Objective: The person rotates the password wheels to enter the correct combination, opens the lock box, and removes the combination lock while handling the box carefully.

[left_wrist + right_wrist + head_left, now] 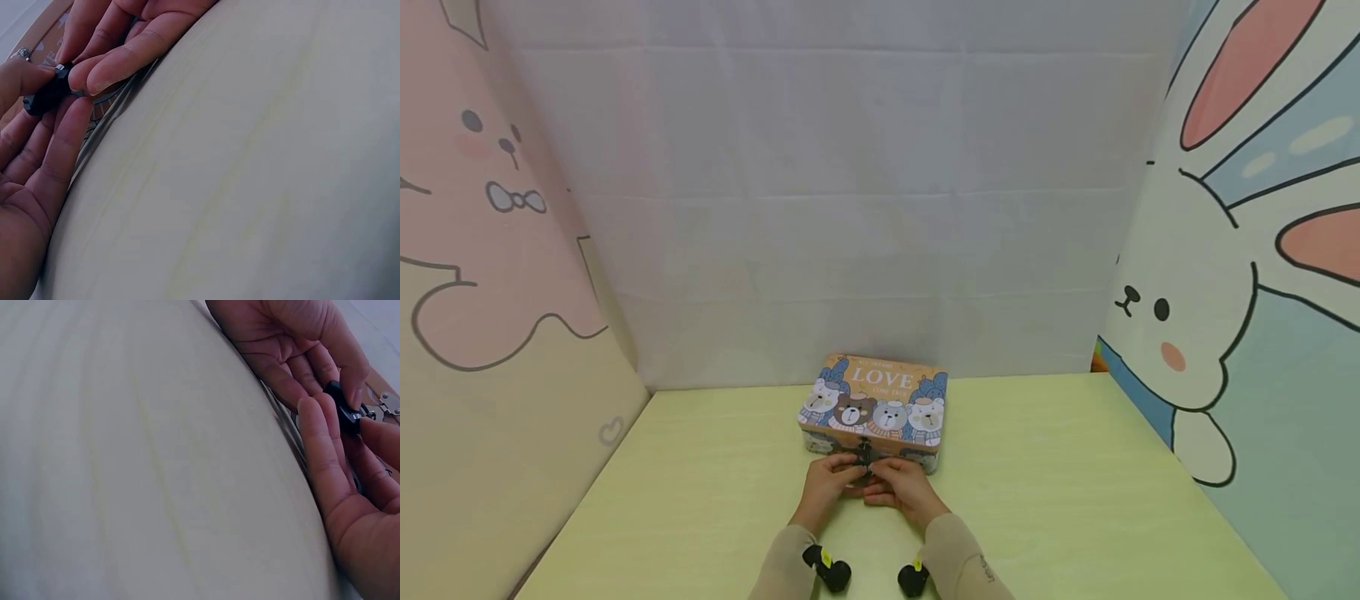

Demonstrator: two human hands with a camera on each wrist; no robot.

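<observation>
A tin box (pixel 880 400) with bears and the word LOVE on its lid stands closed, with a metal latch (pixel 389 403) on its front. A small black combination padlock (pixel 340 406) with white-marked dials hangs at that latch. My left hand (pixel 828 487) pinches the padlock from the left, thumb on top and fingers beneath. From the other side, my right hand (pixel 906 487) pinches it too, its thumb by the dials. In the left wrist view the padlock (pixel 49 92) is partly covered by fingertips of both hands.
The box stands on a pale yellow-green table (pixel 715 467), close to the white cloth backdrop (pixel 850 208) behind. Side panels with a pink cartoon animal (pixel 497 250) and a white rabbit (pixel 1195 333) flank the table. Black wrist devices (pixel 833 575) sit at both sleeves.
</observation>
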